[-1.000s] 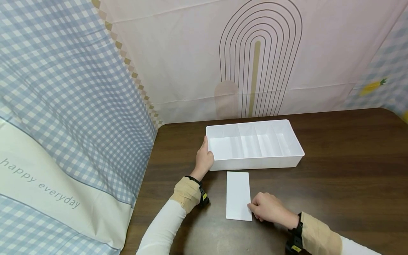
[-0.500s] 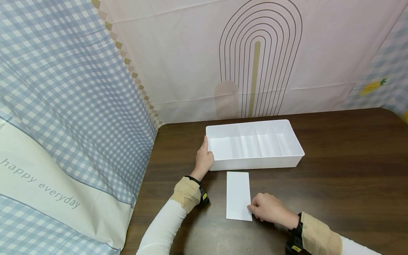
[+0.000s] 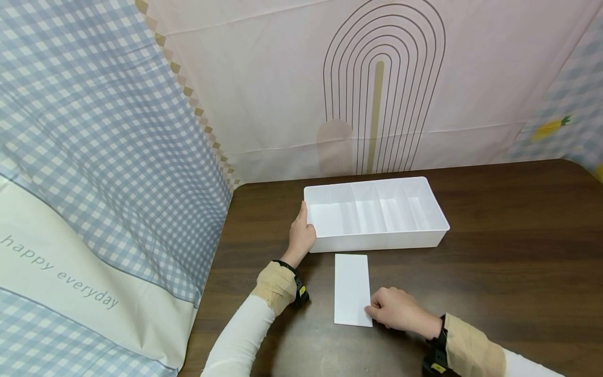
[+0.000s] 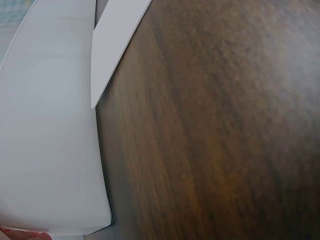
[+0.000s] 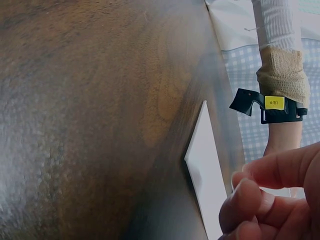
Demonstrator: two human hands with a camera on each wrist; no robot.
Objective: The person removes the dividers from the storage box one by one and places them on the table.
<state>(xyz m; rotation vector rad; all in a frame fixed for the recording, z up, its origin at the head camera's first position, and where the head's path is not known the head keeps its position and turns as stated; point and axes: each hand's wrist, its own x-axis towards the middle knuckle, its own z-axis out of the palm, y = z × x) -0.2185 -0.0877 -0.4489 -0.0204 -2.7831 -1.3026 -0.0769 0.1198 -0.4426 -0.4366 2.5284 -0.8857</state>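
A white plastic organizer box with divided compartments sits near the table's far side. My left hand rests against its left end, one finger straight along the side and the thumb by the front corner. In the left wrist view only a bit of the fingers shows beside the box wall. A white rectangular panel lies flat in front of the box. My right hand is at its right edge, fingers curled and thumb tip meeting them. Nothing is visible between those fingertips; contact with the panel is unclear.
Dark brown wood of the table extends around the box and panel. A pale printed cloth hangs behind the far edge, and a blue checked cloth hangs along the left. Both wrists carry black camera straps.
My right hand has shifted very slightly toward me along the panel's edge. My left hand, the box and the panel stay where they were.
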